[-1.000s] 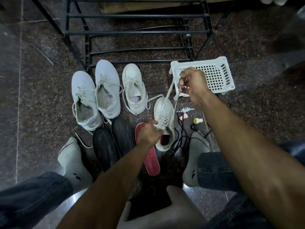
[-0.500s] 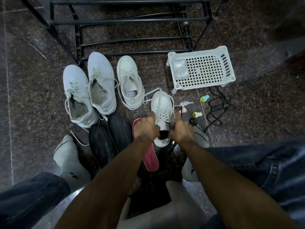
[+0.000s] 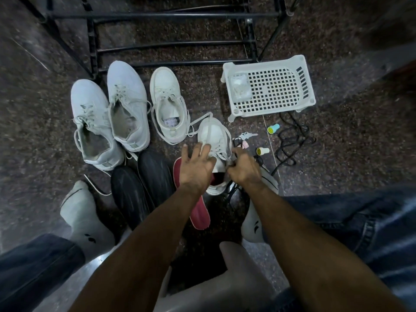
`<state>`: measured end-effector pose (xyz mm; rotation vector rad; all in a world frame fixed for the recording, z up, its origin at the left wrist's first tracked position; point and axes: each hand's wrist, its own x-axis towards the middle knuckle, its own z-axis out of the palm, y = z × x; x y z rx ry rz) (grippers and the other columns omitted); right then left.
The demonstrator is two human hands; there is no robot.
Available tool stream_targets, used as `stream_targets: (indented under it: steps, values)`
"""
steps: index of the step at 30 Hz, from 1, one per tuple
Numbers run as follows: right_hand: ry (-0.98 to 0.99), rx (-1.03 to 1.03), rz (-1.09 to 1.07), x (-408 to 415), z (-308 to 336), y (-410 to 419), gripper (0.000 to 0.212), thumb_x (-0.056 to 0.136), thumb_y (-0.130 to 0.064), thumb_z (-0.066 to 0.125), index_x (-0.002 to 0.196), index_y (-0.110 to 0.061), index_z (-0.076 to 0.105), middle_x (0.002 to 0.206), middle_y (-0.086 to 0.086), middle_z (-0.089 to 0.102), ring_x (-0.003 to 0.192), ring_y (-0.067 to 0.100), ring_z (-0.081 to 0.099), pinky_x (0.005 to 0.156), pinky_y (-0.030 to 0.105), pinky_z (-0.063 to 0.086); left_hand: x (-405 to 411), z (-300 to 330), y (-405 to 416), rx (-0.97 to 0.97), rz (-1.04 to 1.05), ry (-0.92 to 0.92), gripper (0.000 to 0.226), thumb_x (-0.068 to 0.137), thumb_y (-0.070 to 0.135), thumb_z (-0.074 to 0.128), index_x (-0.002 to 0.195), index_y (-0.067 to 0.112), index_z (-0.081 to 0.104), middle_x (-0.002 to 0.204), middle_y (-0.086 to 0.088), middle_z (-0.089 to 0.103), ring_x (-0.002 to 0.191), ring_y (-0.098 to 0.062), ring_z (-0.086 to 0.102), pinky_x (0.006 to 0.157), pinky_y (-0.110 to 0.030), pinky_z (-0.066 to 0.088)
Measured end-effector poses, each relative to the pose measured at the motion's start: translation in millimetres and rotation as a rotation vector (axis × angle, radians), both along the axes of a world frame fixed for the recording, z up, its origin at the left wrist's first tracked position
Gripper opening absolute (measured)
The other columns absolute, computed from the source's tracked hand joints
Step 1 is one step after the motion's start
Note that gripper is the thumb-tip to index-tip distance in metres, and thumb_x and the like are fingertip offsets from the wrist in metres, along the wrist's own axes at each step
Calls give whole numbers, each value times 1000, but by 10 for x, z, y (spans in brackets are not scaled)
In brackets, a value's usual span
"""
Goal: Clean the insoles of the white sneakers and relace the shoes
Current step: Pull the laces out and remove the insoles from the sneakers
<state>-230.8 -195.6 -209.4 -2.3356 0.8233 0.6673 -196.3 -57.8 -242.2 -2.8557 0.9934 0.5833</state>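
Small white lace-up sneaker (image 3: pixel 213 140) lying on dark speckled floor (image 3: pixel 33 136), long axis pointing away from person, toe far. Left hand (image 3: pixel 196 167) spreading straight fingers over laces; right hand (image 3: pixel 244 171) pinching white lace (image 3: pixel 227 155) at sneaker's right side, equally near.

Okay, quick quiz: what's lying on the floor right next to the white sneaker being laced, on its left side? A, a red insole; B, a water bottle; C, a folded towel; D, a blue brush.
A: a red insole lies flat on the floor just left of the white sneaker, partly under the left hand.
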Motion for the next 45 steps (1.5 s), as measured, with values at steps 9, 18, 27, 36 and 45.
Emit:
stream_targets:
  steps: [9,18,27,36,45]
  values:
    - [-5,8,16,-5,-64,61,48,82,-14,65,127,-21,52,108,13,68,99,35,63,85,45,53,140,-30,42,-111,-93,46,29,90,27,56,116,16,63,141,-2,36,135,-23,33,113,-54,26]
    - [-100,-130,66,-67,-37,104,25,94,-27,59,115,-17,48,95,6,61,82,26,59,68,33,43,508,-113,121,-450,272,417,25,80,25,66,65,5,63,74,-11,66,70,-27,62,67,-41,51]
    - [-36,-16,3,-39,77,545,27,91,-26,53,105,-8,67,110,21,66,104,40,60,79,37,48,395,-108,53,-491,505,537,26,72,28,65,57,7,59,66,-10,63,70,-25,62,63,-34,50]
    - [279,34,-20,212,-401,624,46,99,-27,42,139,-5,44,142,18,45,132,34,41,105,35,36,294,-190,99,-641,627,613,11,73,3,66,68,-7,70,84,-15,72,85,-23,66,81,-36,53]
    - [334,168,-130,312,-460,573,57,94,-38,49,144,-11,41,147,16,43,135,32,39,111,39,35,299,-215,89,-723,648,573,7,76,-3,69,79,-7,74,96,-14,73,94,-19,65,90,-24,49]
